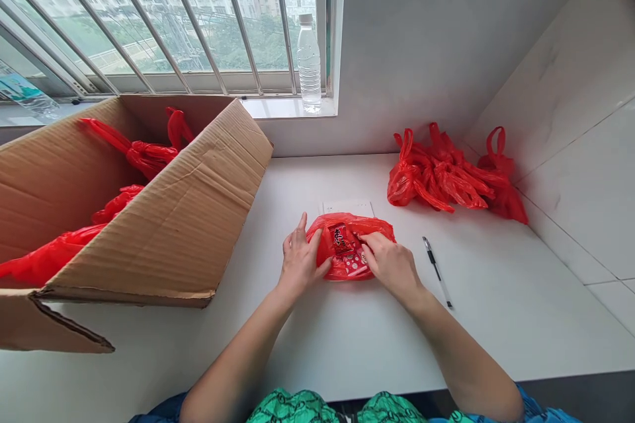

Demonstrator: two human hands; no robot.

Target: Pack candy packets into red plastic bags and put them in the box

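An opened red plastic bag (330,221) lies on the white table, with small red packets (340,238) showing inside it. At the bag's left edge is my left hand (300,258), its fingers spread and its thumb resting against the plastic. My right hand (391,261) reaches over the bag's right side, fingers bent and pressed to the packets; what its fingertips pinch, if anything, is too small to make out. Part of a white card (348,207) shows just behind the bag.
A large open cardboard box (173,211) holding red bags (149,155) stands at the left. Tied red bags (446,175) sit at the back right. A pen (437,271) lies right of my right hand. A water bottle (309,66) stands on the windowsill.
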